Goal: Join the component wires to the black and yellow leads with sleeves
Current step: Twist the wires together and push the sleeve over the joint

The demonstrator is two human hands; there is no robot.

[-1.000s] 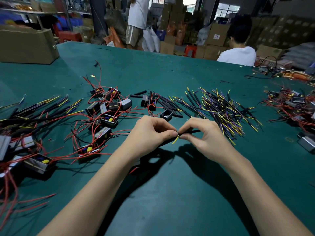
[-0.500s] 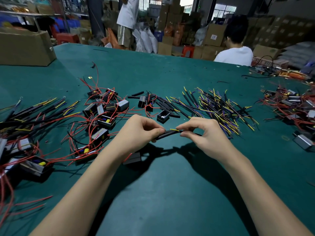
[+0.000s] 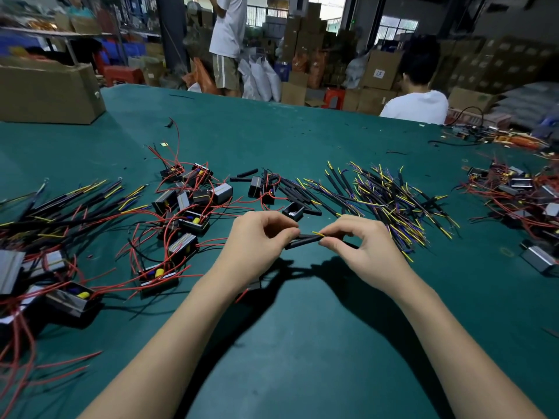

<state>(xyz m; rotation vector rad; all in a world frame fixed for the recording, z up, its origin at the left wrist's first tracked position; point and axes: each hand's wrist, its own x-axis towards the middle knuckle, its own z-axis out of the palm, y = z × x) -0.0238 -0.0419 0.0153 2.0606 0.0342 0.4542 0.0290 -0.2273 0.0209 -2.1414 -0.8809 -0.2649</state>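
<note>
- Upper left of frame: brown cardboard box (image 3: pixel 48 92) on the green table (image 3: pixel 302 343), near its far edge.
- Far left, middle height: bundle of black leads with yellow tips (image 3: pixel 69 204), lying roughly parallel, mixed with loose red wires (image 3: pixel 39 367) that run down to the lower left.
- Left of centre: cluster of small black boxed components (image 3: pixel 193 220), several showing a yellow part inside, tangled in red wires.
- Centre, left side: left hand (image 3: pixel 257 246), fingers curled, thumb and forefinger pinching the left end of a black sleeve (image 3: pixel 302 239) held just above the table.
- Centre: short yellow wire tip (image 3: pixel 318 234) emerging at the sleeve's right end, between the two hands.
- Centre, right side: right hand (image 3: pixel 363 249), fingers curled, thumb and forefinger pinching the black lead right at the sleeve's right end.
- Just above the hands: single open black component housing (image 3: pixel 292 211) on the table.
- Right of centre: loose pile of black and yellow leads (image 3: pixel 390 195), some purple strands among them.
- Far right: second heap of components with red wires (image 3: pixel 520 195).
- Upper background: seated person in a white shirt (image 3: pixel 416 107) beyond the table; standing person (image 3: pixel 227 43) near stacked cartons.
</note>
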